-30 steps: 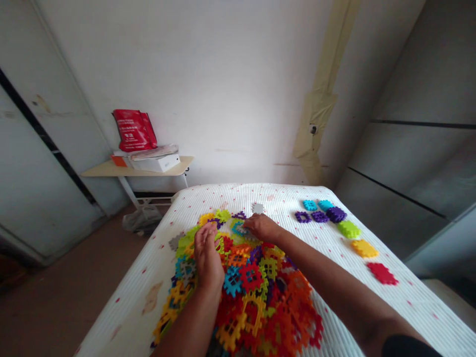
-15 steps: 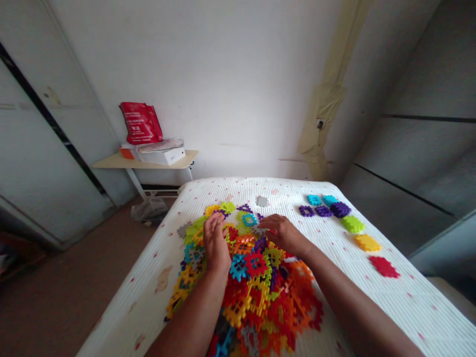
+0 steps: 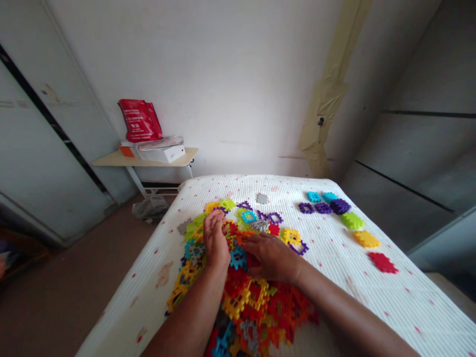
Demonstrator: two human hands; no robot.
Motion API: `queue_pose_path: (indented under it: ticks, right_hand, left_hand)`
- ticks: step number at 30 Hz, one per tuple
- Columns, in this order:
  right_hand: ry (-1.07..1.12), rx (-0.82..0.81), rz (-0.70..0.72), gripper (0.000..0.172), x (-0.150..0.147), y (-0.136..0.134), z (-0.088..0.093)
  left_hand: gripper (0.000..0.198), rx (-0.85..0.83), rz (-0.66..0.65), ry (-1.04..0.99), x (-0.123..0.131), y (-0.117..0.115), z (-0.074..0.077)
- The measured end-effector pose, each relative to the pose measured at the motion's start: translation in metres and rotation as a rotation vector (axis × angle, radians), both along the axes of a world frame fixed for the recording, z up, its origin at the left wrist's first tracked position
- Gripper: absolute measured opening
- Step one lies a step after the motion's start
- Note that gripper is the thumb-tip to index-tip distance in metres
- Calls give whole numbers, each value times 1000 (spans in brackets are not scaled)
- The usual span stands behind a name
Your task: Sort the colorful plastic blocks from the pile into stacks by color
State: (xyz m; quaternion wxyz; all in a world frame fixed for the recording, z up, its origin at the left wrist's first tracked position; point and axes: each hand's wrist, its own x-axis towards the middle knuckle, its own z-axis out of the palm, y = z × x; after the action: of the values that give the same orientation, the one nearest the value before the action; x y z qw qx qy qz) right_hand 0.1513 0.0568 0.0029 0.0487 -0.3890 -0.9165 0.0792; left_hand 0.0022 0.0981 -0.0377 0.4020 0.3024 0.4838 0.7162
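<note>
A heap of flat interlocking plastic tiles (image 3: 245, 292) in red, orange, yellow, blue, green, purple and grey lies on a white mattress (image 3: 334, 277). My left hand (image 3: 215, 243) rests on the heap's left side, fingers curled down among the tiles. My right hand (image 3: 273, 258) lies palm down on the middle of the heap, fingers stretched leftward toward the left hand. Whether either hand grips a tile is hidden. Sorted tiles sit at the right: blue ones (image 3: 322, 197), purple ones (image 3: 327, 207), a green one (image 3: 352, 220), an orange one (image 3: 366, 239) and a red one (image 3: 382, 262).
A lone grey tile (image 3: 262, 199) lies near the mattress's far edge. A small side table (image 3: 145, 159) at the back left carries a red bag (image 3: 140, 120) and a white box (image 3: 163, 153). Brown floor (image 3: 74, 277) runs along the left; grey wall panels stand to the right.
My right hand has drawn back from the far edge of the heap to its middle, uncovering purple, yellow and red tiles there. The left hand has barely moved.
</note>
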Motion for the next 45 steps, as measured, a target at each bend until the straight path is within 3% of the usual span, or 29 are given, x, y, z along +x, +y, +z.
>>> queue_pose_path:
  ticks: [11,16,21,29,32,36,40,45]
  right_hand:
    - [-110,-91,-301,29,23,16,5]
    - [-106,-81,-348,27,28,20,7]
    - [9,-67,-359,21,38,34,-2]
    - [72,4,-534,21,53,49,-15]
    - [136,45,-482,21,48,46,-14]
    - [233,35,-302,26,36,41,-16]
    - [181,-22,-181,27,26,39,-27]
    - [98,-12,-148,22,20,39,-34]
  left_hand:
    - [30,-12,-17,4,0,0,-5]
    - [30,-14,-25,9,-1,1,-6]
    - [29,-24,-26,2,0,0,-3]
    - [29,-26,-34,-10,0,0,-4]
    - [29,-21,-36,-13,0,0,-4]
    - [28,-17,-42,-9,1,0,-3]
    - [29,-21,-60,8,1,-1,-3]
    - [30,-36,-165,49,4,-4,-1]
